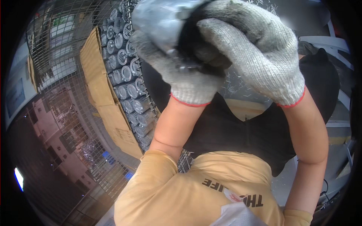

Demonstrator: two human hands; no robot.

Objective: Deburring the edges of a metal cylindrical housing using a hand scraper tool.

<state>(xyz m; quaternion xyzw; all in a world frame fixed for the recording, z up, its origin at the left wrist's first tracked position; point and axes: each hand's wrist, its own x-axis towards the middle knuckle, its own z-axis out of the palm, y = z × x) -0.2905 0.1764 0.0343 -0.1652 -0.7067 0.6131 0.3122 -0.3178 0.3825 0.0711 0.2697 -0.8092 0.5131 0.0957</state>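
Observation:
Close to the camera, at the top of the view, is a rounded silvery metal part [160, 22] with a dark open end facing right. It is blurred, and its upper side runs out of the picture. My left hand [188, 77], in a grey-white knit glove with a red cuff edge, supports it from below, the fingers wrapped up its left side. My right hand [260, 56], gloved alike, is curled at the dark end, thumb stretched along the opening. Those right fingertips are partly hidden, and whether they pinch anything small as well cannot be made out.
To the left, a wire mesh cage [68, 71] holds many stacked finned metal cylinders [122, 57] beside an upright cardboard sheet [103, 86]. Thin metal shavings [239, 88] lie beyond my dark-clothed legs [233, 132]. Pale metal framework [335, 43] stands at right.

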